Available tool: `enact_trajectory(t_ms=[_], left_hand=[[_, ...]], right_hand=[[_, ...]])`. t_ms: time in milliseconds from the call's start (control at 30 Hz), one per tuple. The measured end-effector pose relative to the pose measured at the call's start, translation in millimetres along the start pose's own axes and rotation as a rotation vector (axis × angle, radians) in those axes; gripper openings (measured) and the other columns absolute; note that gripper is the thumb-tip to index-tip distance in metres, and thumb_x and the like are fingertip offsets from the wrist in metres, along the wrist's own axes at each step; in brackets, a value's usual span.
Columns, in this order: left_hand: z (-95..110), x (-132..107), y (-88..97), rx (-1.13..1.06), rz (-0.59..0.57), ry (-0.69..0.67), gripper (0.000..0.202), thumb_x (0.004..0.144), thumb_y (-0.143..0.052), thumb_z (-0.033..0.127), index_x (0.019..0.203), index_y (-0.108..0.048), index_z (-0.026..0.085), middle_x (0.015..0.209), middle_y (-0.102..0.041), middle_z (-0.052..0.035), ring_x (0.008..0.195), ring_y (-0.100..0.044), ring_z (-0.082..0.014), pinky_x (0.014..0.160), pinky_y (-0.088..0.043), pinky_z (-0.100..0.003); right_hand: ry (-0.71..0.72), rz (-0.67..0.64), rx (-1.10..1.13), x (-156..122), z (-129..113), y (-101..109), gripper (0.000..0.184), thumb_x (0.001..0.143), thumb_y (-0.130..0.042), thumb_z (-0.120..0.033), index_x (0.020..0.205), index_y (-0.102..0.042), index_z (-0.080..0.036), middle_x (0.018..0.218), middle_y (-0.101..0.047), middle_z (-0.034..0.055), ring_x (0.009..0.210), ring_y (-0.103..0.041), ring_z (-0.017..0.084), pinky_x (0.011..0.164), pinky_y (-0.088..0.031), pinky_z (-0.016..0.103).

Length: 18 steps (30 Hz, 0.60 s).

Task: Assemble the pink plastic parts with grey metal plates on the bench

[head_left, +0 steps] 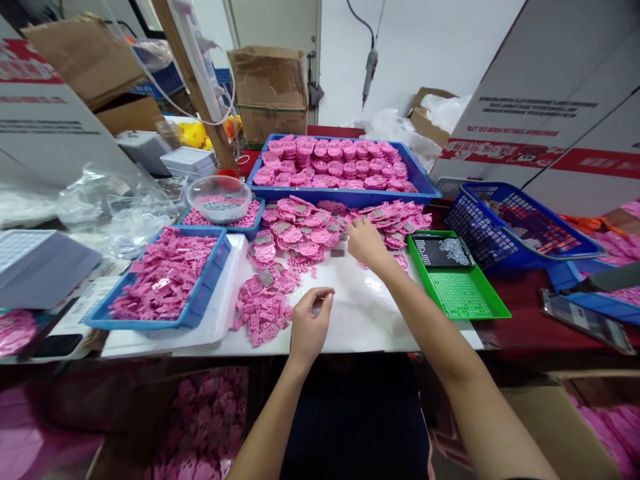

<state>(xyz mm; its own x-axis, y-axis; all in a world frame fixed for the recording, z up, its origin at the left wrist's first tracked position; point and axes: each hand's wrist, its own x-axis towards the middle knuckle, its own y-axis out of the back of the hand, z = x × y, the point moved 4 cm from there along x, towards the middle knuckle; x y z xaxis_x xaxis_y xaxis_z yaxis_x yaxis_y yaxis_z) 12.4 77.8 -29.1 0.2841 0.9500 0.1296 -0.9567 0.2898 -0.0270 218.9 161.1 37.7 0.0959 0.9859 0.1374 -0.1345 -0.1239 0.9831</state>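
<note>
My left hand (309,324) hovers over the white work surface (360,313) near its front edge, fingers curled in a pinch, with a heap of small pink plastic pieces (263,303) just to its left. What the pinch holds is too small to make out. My right hand (365,243) reaches forward to the pile of round pink parts with grey inserts (300,233), fingers bent down on the pile's edge; its fingertips are hidden.
A large blue tray (423,190) of stacked pink discs stands at the back. A blue tray (207,283) of pink pieces sits at left, a clear bowl (219,197) behind it. A green tray (460,293) with a black grid lies at right, beside a blue basket (520,227). Cardboard boxes surround the table.
</note>
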Motion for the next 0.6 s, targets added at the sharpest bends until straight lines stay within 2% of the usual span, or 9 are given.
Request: enact_trajectory(t_ms=[100, 200, 367, 500, 600], left_hand=[[-0.1, 0.6, 0.1, -0.005, 0.003, 0.005, 0.02, 0.094, -0.063, 0.035, 0.1, -0.074, 0.019, 0.102, -0.076, -0.008, 0.098, -0.07, -0.0207, 0.092, -0.054, -0.034], [0.2, 2.3, -0.4, -0.013, 0.011, 0.011, 0.019, 0.093, -0.063, 0.035, 0.1, -0.074, 0.019, 0.101, -0.076, -0.0079, 0.097, -0.071, -0.0204, 0.091, -0.054, -0.033], [0.7, 4.9, -2.4, -0.003, 0.001, 0.016, 0.019, 0.093, -0.064, 0.035, 0.099, -0.074, 0.02, 0.101, -0.076, -0.007, 0.096, -0.071, -0.0198, 0.09, -0.054, -0.032], [1.2, 3.6, -1.8, 0.0, 0.005, 0.026, 0.02, 0.093, -0.064, 0.036, 0.099, -0.074, 0.02, 0.101, -0.076, -0.0067, 0.097, -0.071, -0.0199, 0.091, -0.054, -0.032], [3.5, 2.4, -1.2, -0.038, 0.021, 0.035, 0.023, 0.093, -0.064, 0.038, 0.1, -0.073, 0.018, 0.101, -0.076, -0.0081, 0.097, -0.071, -0.02, 0.092, -0.055, -0.034]], right_hand=[[0.076, -0.006, 0.029, 39.8, 9.9, -9.6, 0.043, 0.089, -0.047, -0.008, 0.129, -0.064, -0.007, 0.145, -0.054, 0.0209, 0.133, -0.042, 0.037, 0.113, -0.03, 0.048], [0.158, -0.026, 0.064, 57.7, 20.9, -17.5, 0.039, 0.087, -0.052, -0.012, 0.122, -0.068, -0.01, 0.137, -0.062, 0.018, 0.134, -0.042, 0.036, 0.116, -0.025, 0.049], [0.257, -0.035, 0.117, 48.0, 37.6, -21.5, 0.03, 0.086, -0.06, -0.024, 0.112, -0.069, -0.013, 0.118, -0.07, 0.018, 0.126, -0.05, 0.036, 0.113, -0.029, 0.049], [0.267, -0.021, 0.182, 34.0, 44.5, -18.9, 0.034, 0.085, -0.063, -0.025, 0.117, -0.067, -0.013, 0.119, -0.07, 0.0187, 0.126, -0.053, 0.036, 0.115, -0.026, 0.053], [0.257, -0.001, 0.289, 25.1, 46.6, -9.6, 0.039, 0.086, -0.062, -0.026, 0.124, -0.064, -0.015, 0.122, -0.07, 0.0151, 0.122, -0.058, 0.032, 0.11, -0.037, 0.048]])
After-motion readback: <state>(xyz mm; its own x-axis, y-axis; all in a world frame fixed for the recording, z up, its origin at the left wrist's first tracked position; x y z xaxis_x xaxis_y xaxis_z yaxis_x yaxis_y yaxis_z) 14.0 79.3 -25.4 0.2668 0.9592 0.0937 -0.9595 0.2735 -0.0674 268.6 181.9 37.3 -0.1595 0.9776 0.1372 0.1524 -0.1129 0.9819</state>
